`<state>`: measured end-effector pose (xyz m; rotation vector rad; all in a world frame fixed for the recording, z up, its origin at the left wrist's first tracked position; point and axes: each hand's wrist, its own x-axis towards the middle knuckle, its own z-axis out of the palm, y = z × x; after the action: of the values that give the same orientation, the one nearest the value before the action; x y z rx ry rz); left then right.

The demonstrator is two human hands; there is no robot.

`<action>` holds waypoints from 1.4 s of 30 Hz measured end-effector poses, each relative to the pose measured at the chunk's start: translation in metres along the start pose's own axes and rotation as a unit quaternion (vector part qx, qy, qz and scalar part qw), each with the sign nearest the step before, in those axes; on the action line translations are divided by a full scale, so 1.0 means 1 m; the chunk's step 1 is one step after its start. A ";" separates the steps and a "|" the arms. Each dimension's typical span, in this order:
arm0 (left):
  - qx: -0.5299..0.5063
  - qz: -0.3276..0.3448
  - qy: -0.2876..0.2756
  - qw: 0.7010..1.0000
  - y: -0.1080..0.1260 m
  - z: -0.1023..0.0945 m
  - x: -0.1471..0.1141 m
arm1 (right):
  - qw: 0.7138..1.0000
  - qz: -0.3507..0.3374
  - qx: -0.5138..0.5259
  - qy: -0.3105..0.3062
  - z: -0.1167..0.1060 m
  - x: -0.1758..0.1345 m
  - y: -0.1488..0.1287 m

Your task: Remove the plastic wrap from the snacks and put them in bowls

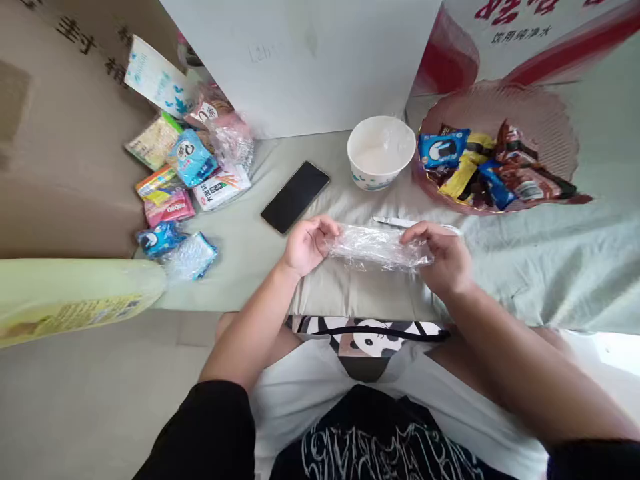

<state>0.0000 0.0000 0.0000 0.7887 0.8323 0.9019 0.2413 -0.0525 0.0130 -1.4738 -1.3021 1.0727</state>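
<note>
Centrally, a person's bare left hand (309, 245) and bare right hand (445, 259) each pinch one end of a clear, crinkled plastic wrapper (373, 245), held between them above the pale green cloth-covered worktop (245, 267). Pulling unevenly might tear its thin film or slip it from either grip; lowering it carelessly could nudge the slim white tool (395, 221) lying just beyond.

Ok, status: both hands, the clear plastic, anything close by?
Left hand: grip on left end of clear plastic. Right hand: grip on its right end. Plastic crinkled, spread between them. White-handled tool just beyond, partly hidden.
</note>
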 end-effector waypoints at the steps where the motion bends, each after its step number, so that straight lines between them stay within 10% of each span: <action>1: 0.036 0.022 0.000 0.999 -0.003 0.000 0.001 | 1.000 0.010 -0.022 -0.005 0.000 0.000 0.001; 6: 0.266 0.193 0.083 0.941 -0.016 -0.002 0.000 | 0.996 0.019 -0.091 -0.013 0.005 0.002 0.006; 10: 0.426 0.365 0.220 0.798 -0.020 -0.002 -0.009 | 0.994 0.013 -0.108 0.004 0.012 0.000 0.008; 14: 0.538 0.440 0.172 0.698 -0.024 0.006 -0.018 | 0.989 -0.067 -0.130 0.014 0.020 -0.007 0.006; 19: 0.535 0.395 -0.011 0.746 -0.032 0.015 -0.018 | 0.976 -0.189 -0.059 -0.092 0.030 -0.021 0.001; 24: 0.475 0.305 -0.134 0.814 -0.035 0.009 -0.022 | 0.969 -0.165 0.034 -0.182 0.036 -0.031 0.001; 27: 0.465 0.241 -0.118 0.844 -0.032 0.008 -0.027 | 0.972 -0.141 0.045 -0.183 0.039 -0.035 0.003; 31: 0.459 0.219 -0.075 0.857 -0.026 0.015 -0.034 | 0.982 -0.179 -0.033 -0.039 0.039 -0.035 0.005; 35: 0.471 0.250 -0.056 0.844 -0.021 0.025 -0.040 | 0.985 -0.137 -0.059 -0.083 0.032 -0.028 0.001; 42: 0.465 0.382 0.143 0.786 0.027 0.044 -0.017 | 0.994 -0.101 -0.002 -0.049 0.014 -0.017 -0.013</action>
<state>0.0226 -0.0146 0.0478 1.9950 1.2780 1.3461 0.2235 -0.0676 0.0234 -1.2737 -1.4889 1.0188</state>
